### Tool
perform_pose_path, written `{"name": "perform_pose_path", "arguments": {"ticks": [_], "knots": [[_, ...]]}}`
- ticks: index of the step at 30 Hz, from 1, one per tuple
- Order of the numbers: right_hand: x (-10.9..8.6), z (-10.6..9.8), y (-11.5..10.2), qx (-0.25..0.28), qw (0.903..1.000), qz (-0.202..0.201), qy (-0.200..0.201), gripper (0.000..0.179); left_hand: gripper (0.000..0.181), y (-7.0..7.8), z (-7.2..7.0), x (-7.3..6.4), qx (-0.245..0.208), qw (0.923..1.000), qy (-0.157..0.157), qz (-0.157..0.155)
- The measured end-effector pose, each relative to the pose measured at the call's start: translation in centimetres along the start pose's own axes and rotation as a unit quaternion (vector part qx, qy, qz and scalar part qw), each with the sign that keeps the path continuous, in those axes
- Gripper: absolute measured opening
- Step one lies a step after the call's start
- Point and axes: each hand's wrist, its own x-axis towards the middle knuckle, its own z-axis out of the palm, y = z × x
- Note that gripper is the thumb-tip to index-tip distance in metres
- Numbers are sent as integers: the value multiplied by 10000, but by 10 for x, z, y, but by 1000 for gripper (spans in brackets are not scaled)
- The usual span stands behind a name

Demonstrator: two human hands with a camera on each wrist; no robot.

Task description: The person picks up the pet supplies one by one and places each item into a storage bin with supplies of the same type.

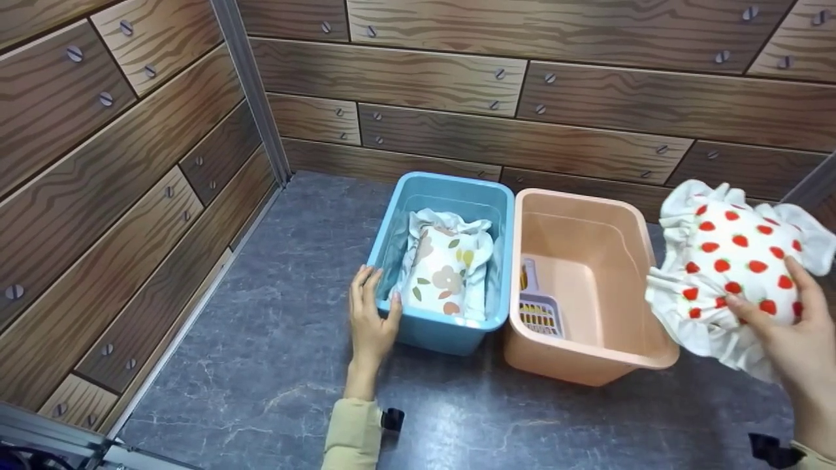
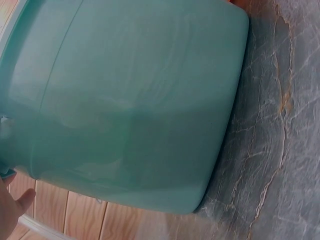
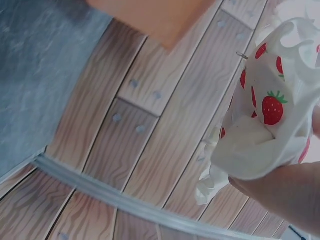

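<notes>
A small white pillow [image 1: 738,261] with red strawberries and a ruffled edge is held up on the right by my right hand [image 1: 793,326], its thumb and fingers pinching the near side. In the right wrist view, the ruffle of the strawberry pillow [image 3: 260,135] folds over the hand. My left hand [image 1: 372,320] grips the near left corner of a blue plastic bin [image 1: 450,336], thumb over the front rim. Inside that bin lies another ruffled pillow [image 1: 444,277], printed with flowers and leaves. The left wrist view mostly shows the bin's outer wall [image 2: 125,100].
A peach plastic bin [image 1: 588,359] stands right beside the blue one. A slotted litter scoop [image 1: 542,316] leans in its left side. Both bins stand on a dark marbled surface [image 1: 261,326], with wood-patterned panels [image 1: 418,72] behind and at the left.
</notes>
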Motion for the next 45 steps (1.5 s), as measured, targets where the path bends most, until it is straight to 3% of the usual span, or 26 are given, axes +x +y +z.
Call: {"name": "perform_pose_path", "arguments": {"ticks": [12, 15, 18, 22, 25, 27, 30, 34, 37, 45], "knots": [[-5, 25, -31, 277, 9971, -670, -240, 85, 43, -1, -1, -1, -5, 10000, 42, 21], [-4, 32, -37, 680, 9936, -803, -418, 85, 43, -1, 0, -1, -28, 10000, 61, 49], [-4, 41, -41, 1312, 9844, -1009, -596, 84, 44, -1, 1, 0, -68, 9999, 79, 88], [-6, 51, -48, 2240, 9619, -1178, -1037, 83, 44, 0, 2, 0, -90, 9999, 65, 76], [-8, 59, -53, 2606, 9478, -1166, -1423, 84, 43, 0, 2, 0, -96, 9999, 42, 27], [-9, 64, -57, 2595, 9458, -1127, -1596, 85, 43, 0, 2, -1, -84, 10000, 41, 19], [-10, 71, -62, 2367, 9507, -1031, -1720, 87, 43, 0, 1, -1, -76, 10000, 52, 29], [-10, 80, -68, 1478, 9677, -1050, -1753, 87, 43, 0, 0, 0, -74, 10000, 40, 3], [-9, 84, -73, 902, 9731, -1113, -1806, 88, 43, 0, 0, 0, -61, 10000, 19, -38], [-9, 94, -79, 888, 9673, -1032, -2140, 87, 44, 0, 1, -1, -30, 10000, 29, 11]]}}
